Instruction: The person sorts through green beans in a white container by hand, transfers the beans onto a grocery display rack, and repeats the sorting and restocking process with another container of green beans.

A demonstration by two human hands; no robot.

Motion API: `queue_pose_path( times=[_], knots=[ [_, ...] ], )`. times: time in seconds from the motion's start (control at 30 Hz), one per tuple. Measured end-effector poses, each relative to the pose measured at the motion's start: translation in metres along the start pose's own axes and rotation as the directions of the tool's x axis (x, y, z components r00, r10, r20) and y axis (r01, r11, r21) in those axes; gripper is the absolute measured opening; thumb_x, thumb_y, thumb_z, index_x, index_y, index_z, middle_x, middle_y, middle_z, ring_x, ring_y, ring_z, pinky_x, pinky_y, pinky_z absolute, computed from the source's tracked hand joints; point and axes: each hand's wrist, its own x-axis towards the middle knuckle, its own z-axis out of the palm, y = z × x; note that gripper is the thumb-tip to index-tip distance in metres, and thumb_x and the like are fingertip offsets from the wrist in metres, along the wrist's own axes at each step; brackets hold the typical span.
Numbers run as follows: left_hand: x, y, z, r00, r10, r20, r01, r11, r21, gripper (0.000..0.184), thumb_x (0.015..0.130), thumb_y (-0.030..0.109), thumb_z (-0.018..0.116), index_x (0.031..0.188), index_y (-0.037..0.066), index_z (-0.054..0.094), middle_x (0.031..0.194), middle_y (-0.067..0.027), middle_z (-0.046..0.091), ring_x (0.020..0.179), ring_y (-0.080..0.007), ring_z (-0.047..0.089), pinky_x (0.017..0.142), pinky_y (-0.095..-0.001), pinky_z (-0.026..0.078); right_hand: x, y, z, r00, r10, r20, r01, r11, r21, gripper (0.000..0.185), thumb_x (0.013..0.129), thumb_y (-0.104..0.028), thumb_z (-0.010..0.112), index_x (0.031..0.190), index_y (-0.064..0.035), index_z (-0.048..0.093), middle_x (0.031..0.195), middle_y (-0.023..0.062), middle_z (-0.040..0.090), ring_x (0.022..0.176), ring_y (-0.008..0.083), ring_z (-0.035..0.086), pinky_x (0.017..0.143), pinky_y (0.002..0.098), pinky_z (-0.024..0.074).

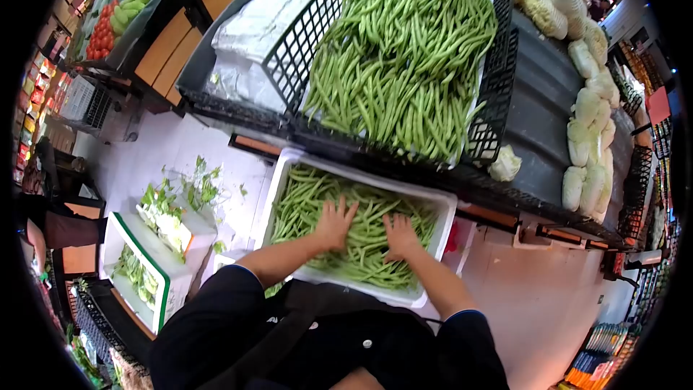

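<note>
A white foam box (446, 209) full of green beans (379, 209) stands in front of my body, below the display shelf. My left hand (335, 227) lies on the beans near the middle of the box, palm down with fingers spread. To its right, my right hand (400, 237) also rests on the beans, fingers apart and pointing away from me. Neither hand is closed round any beans; some fingertips are partly sunk among them. Above the box, a large heap of green beans (404, 58) fills a section of the display between black plastic grid dividers (307, 40).
Chinese cabbages (593, 137) line the right of the shelf, and a loose cabbage piece (505, 164) sits near its edge. At left, white foam boxes (162, 289) hold leafy greens, with leaf scraps (242, 189) on the floor. Another person's arm (35, 238) shows at far left.
</note>
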Motion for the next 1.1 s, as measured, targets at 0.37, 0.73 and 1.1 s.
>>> queue_pose_path(
  times=[0.37, 0.73, 1.1],
  knots=[
    [-0.01, -0.035, 0.006, 0.999, -0.049, -0.021, 0.042, 0.962, -0.27, 0.091, 0.066, 0.023, 0.065, 0.14, 0.001, 0.017, 0.097, -0.0198, 0.055, 0.093, -0.0306, 0.052, 0.087, -0.0377, 0.032, 0.011, -0.001, 0.019, 0.965, 0.023, -0.261, 0.044, 0.968, 0.246, 0.079, 0.061, -0.013, 0.069, 0.129, 0.001, 0.031, 0.109, 0.0202, 0.053, 0.106, 0.0333, 0.048, 0.094, 0.0408, 0.035],
    [-0.079, -0.09, -0.009, 0.947, 0.022, -0.32, -0.233, 0.732, -0.64, 0.079, 0.055, 0.019, 0.071, 0.128, 0.01, 0.041, 0.106, -0.0129, 0.057, 0.093, -0.0269, 0.052, 0.088, -0.0339, 0.031, -0.077, 0.019, -0.018, 0.848, 0.241, -0.473, 0.191, 0.692, 0.696, 0.059, 0.054, -0.012, 0.075, 0.108, -0.0027, 0.053, 0.1, 0.0148, 0.061, 0.09, 0.0303, 0.06, 0.08, 0.0367, 0.0482],
    [-0.054, -0.002, 0.008, 0.997, -0.055, -0.046, -0.068, -0.524, -0.849, 0.067, 0.062, 0.005, 0.073, 0.122, 0.001, 0.045, 0.106, -0.0077, 0.058, 0.095, -0.0187, 0.058, 0.08, -0.032, 0.048, -0.038, -0.069, -0.021, 0.933, 0.327, -0.148, 0.326, -0.601, 0.729, 0.046, 0.066, -0.011, 0.077, 0.106, -0.0018, 0.056, 0.093, 0.0055, 0.061, 0.084, 0.0182, 0.059, 0.074, 0.0299, 0.0488]
  ],
)
